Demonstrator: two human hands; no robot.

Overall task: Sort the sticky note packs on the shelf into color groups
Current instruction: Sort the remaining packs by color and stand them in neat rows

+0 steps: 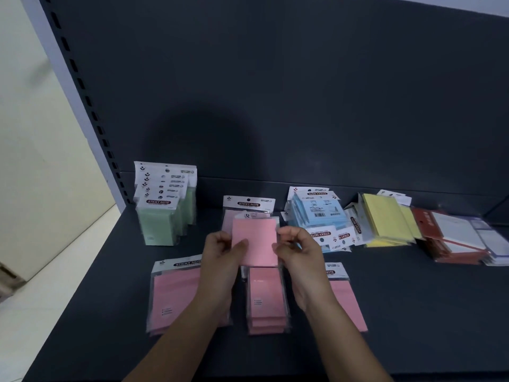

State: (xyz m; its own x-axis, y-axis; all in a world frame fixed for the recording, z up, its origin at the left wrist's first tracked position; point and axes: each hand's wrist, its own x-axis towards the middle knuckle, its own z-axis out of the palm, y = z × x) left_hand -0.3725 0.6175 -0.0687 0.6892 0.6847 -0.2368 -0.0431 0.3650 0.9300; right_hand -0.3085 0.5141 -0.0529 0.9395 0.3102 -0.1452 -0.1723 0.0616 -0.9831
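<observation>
Pink dominates the middle of the head view: a pink sticky note pack [254,241] is held just above the dark shelf [413,312], a little below the frame's centre. The left hand [220,249] pinches its left edge with the thumb lying across the face and the other fingers curled. The right hand [297,249] grips its right edge with curled fingers. Directly below the held pack lies a stack of pink packs [265,299]. A wider pink pack [173,293] sits at lower left under the left forearm, and another pink pack [347,299] sits at lower right, partly hidden by the right wrist. Behind the held pack, a pale pink pack [248,208] shows its white "STICKY NOTE" header. At centre left, a neat overlapping row of green packs [162,219] reaches back toward the rear panel [275,92]. Right of centre lies a loose pile of blue packs [316,216], then a yellow pile [385,221] just beside it, and at the far right edge red and white packs [454,244]. A slotted upright [82,92] runs down the upper left.
</observation>
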